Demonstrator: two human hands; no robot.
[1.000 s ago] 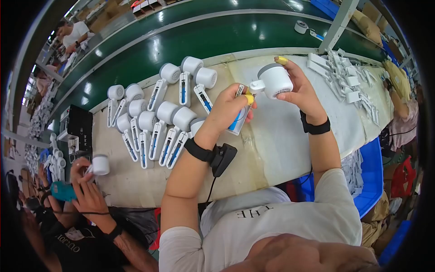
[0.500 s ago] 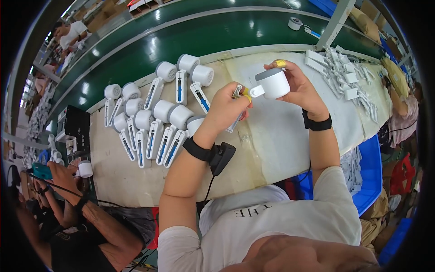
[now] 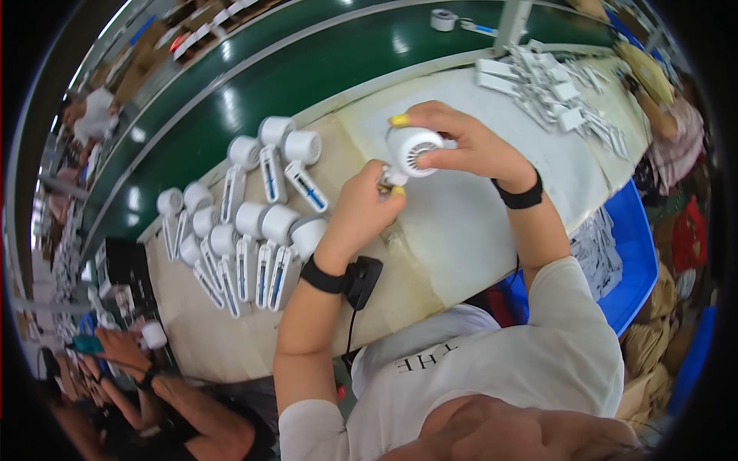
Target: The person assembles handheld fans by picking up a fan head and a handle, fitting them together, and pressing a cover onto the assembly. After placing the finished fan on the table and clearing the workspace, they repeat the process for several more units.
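Observation:
My right hand grips the round white head of a handheld fan, thumb by its slotted grille and fingers over the top. My left hand is closed around the fan's narrow neck, just left of and below the head. A small metallic bit shows between the left fingers; the handle is mostly hidden by that hand. Yellow wraps cover fingertips on both hands. To the left of my left hand lie several similar fans, with drum-shaped white heads, grey rims and slim handles showing blue strips inside.
A heap of white handle parts lies at the table's far right. Beyond the table runs a green conveyor carrying one fan. A blue bin stands at lower right. A co-worker's hand holds a teal tool at lower left.
The fan head has turned so its slotted grille now faces me; before, its smooth side showed. Both hands have shifted left in the picture, and the whole view has swung.

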